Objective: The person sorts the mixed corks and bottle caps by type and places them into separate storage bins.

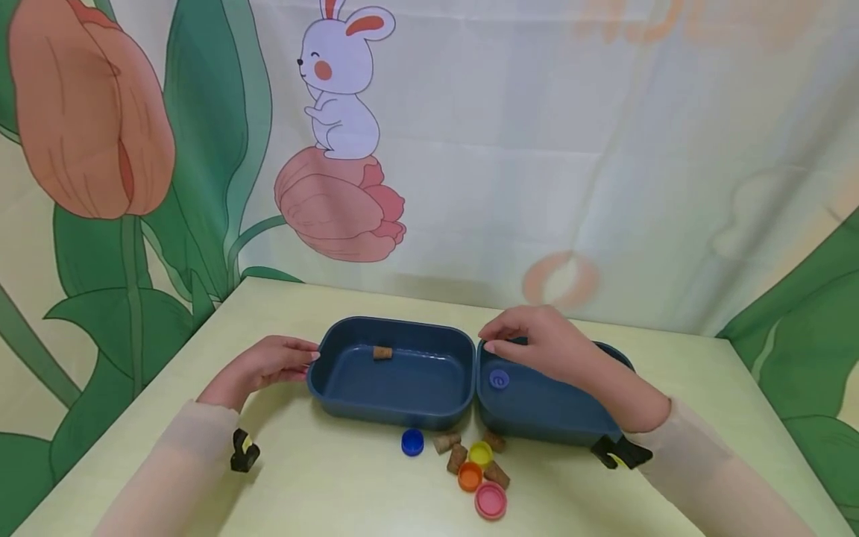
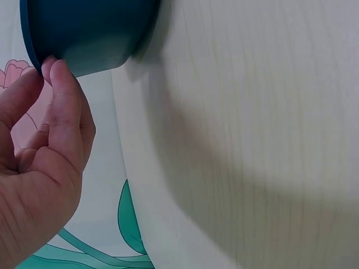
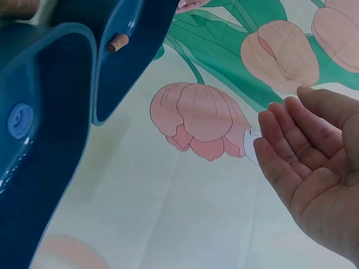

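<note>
My left hand (image 1: 274, 362) pinches the left rim of a dark blue rectangular container (image 1: 403, 388) between thumb and fingers. One cork (image 1: 382, 352) lies inside that container near its back wall. A second dark blue container (image 1: 546, 410) stands close against its right side, with a purple bottle cap (image 1: 499, 380) on its floor. Above the back of this second container is my right hand (image 1: 545, 344), its fingers loosely bent and nothing between them. In the right wrist view, the palm of the right hand (image 3: 320, 168) shows bare.
In front of the containers lie a blue cap (image 1: 412, 442), a yellow cap (image 1: 480, 454), an orange cap (image 1: 470, 476) and a pink cap (image 1: 491, 500). Several corks (image 1: 457, 459) lie among them. A printed curtain (image 1: 483, 149) hangs behind the table (image 1: 302, 477).
</note>
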Demonstrator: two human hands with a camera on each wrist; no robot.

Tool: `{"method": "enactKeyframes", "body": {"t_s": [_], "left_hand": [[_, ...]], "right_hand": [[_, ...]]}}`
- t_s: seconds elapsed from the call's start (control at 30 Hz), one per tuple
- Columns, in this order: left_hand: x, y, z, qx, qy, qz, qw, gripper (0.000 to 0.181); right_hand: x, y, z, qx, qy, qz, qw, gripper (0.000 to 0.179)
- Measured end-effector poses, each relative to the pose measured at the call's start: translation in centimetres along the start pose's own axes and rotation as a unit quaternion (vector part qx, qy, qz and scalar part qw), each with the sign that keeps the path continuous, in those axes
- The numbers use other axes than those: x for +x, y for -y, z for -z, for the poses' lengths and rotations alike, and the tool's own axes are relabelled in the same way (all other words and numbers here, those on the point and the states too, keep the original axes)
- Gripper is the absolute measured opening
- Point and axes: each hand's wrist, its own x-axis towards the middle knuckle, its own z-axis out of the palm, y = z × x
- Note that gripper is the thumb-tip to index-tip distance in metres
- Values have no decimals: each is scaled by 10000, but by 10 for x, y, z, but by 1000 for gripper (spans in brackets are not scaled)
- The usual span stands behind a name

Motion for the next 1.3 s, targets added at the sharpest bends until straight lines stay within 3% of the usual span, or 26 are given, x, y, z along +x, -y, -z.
{"method": "enactKeyframes", "body": {"t_s": [0.23,0.43,0.77,1.07,1.3], "left_hand": [[-1,-2,-1,25,-28,8,10000,55],[-3,0,-2,46,-27,-1,10000,54],[-1,-1,0,10,21,4,10000,55],[1,2,0,-9,90,-39,10000,55],[0,0,1,65,96,-8,9999,56]], "right_hand": [[-34,-7,-1,-72,-272,-139,9995,20],[-59,-14,-14,-20,-418,-267,9988,17],[-83,-28,-37,98,-500,-451,9977,14],[-92,-36,-58,510,-221,-798,9953,15],[-95,-47,-79,825,231,-1096,9903,18]]}}
